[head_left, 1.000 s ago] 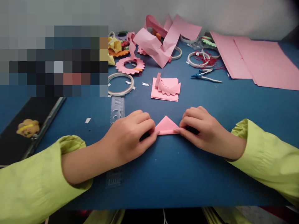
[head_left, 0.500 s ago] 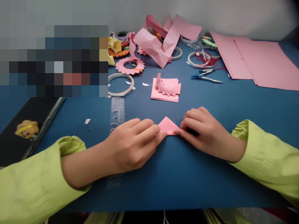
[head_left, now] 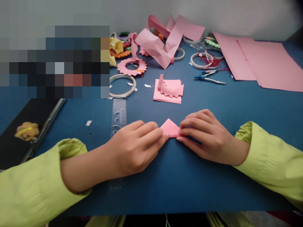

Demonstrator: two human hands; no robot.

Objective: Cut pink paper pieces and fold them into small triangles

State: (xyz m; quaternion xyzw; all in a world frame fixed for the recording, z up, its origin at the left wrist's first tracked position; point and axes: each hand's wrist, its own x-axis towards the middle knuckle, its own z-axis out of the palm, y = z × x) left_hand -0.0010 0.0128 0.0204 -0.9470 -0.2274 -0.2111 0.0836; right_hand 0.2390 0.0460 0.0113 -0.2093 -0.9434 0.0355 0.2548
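A small folded piece of pink paper (head_left: 170, 127) lies between my hands, its peak pointing away from me and a narrow folded strip along its near edge. My left hand (head_left: 137, 146) pinches its left corner, the thumb pressing on the near strip. At the right corner, my right hand (head_left: 207, 135) has the paper between thumb and fingertips. Just beyond is a stack of pink paper squares (head_left: 157, 94) with a pleated pink paper piece (head_left: 169, 90) on top.
A clear plastic ruler (head_left: 119, 110) runs partly under my left forearm. Tape rolls (head_left: 123, 94), a pink paper ring (head_left: 121, 66), crumpled pink paper (head_left: 163, 47), a blue-and-white compass (head_left: 209, 77) and large pink sheets (head_left: 267, 63) lie farther back. A dark case (head_left: 30, 138) is at left.
My right thumb has slid off the near strip to the paper's right corner, and the right fingers have shifted slightly left onto that corner. My left hand is almost unmoved.
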